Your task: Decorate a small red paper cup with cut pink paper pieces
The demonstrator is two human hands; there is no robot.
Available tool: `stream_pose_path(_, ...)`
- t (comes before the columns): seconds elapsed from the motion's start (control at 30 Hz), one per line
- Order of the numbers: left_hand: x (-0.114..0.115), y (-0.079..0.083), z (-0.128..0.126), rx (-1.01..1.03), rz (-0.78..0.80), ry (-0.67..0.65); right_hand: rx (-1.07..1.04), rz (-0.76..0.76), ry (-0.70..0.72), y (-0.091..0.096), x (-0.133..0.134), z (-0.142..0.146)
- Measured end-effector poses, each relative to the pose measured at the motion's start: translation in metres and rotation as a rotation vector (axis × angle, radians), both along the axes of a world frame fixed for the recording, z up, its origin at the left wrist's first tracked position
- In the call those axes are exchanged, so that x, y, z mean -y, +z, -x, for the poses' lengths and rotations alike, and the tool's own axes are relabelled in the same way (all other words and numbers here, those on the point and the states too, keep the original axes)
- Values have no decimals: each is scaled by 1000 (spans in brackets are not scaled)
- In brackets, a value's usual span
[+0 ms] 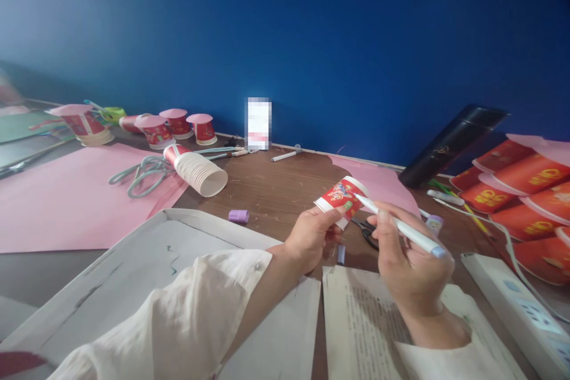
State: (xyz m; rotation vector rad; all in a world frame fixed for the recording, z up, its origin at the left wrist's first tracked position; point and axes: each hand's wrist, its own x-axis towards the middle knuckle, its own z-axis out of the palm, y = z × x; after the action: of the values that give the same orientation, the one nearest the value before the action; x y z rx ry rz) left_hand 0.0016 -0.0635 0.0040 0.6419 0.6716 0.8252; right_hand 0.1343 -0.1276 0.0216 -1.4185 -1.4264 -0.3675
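My left hand (308, 238) is closed on a small red paper cup (337, 192) with a printed picture, tilted on its side above the brown table. In my right hand (412, 267) is a white marker (407, 228) with a light blue end. Its tip points at the cup's side; whether it touches the wall I cannot tell. Behind the hands lie scissors (369, 234) with black handles, partly hidden. A small blue marker cap (341, 255) rests below the cup, and printed pages (356, 309) lie beneath my right hand.
Pink paper (89, 202) and a stack of paper cups (202, 172) lie left, with pink-topped red cups (154, 132) behind. A purple cap (239, 216) sits mid-table. At right are a black cylinder (449, 145), piled red cups (529, 190) and a power strip (516, 303).
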Motion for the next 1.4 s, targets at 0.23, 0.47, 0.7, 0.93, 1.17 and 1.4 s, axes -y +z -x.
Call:
stream_pose_path(0.23, 0, 1, -1, 27, -6, 32, 8, -11, -15, -2, -1, -1)
stream_pose_path(0.47, 0, 0, -1, -8, -6, 26, -39, -5, -39, 1, 1, 0)
stream_pose_path(0.7, 0, 0, 0, -38, -9, -5, -47, -46, -15, 3, 1, 0)
stream_pose_path(0.93, 1, -1, 0, -37, -40, -25, -16, -8, 2, 0, 1, -1)
stream_pose_path(1.17, 2, 0, 0, -44, -58, -34, 8, -1, 25, 0, -1, 1)
stream_pose_path(1.4, 0, -3, -1, 1, -27, -6, 21, -4, 11, 0, 0, 1)
